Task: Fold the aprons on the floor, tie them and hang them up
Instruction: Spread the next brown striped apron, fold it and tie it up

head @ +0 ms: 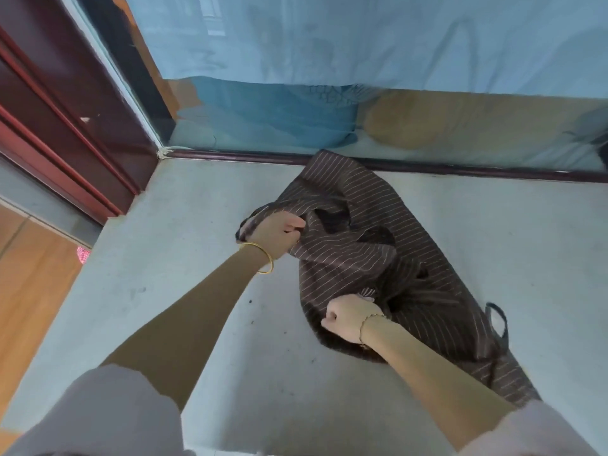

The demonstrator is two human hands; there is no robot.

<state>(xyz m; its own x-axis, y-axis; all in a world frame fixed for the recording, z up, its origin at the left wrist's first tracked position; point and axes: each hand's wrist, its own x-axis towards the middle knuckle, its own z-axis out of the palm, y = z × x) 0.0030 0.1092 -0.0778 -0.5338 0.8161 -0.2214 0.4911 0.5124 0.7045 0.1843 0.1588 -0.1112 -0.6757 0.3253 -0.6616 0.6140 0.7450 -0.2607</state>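
A dark brown apron with thin pale stripes [371, 255] lies crumpled on the grey floor [184, 274], stretching from the window sill toward the lower right. My left hand [278, 236], with a gold bangle on the wrist, is shut on the apron's far left edge. Nearer to me, my right hand [347, 319] is closed in a fist on a bunch of the fabric at the apron's near left side. A dark strap [500, 324] loops out on the apron's right side.
A glass window with a blue curtain behind it [329, 44] runs along the back, above a dark red sill strip [460, 171]. A dark red door frame [65, 133] stands at the left, with a step down to orange wood flooring [29, 284].
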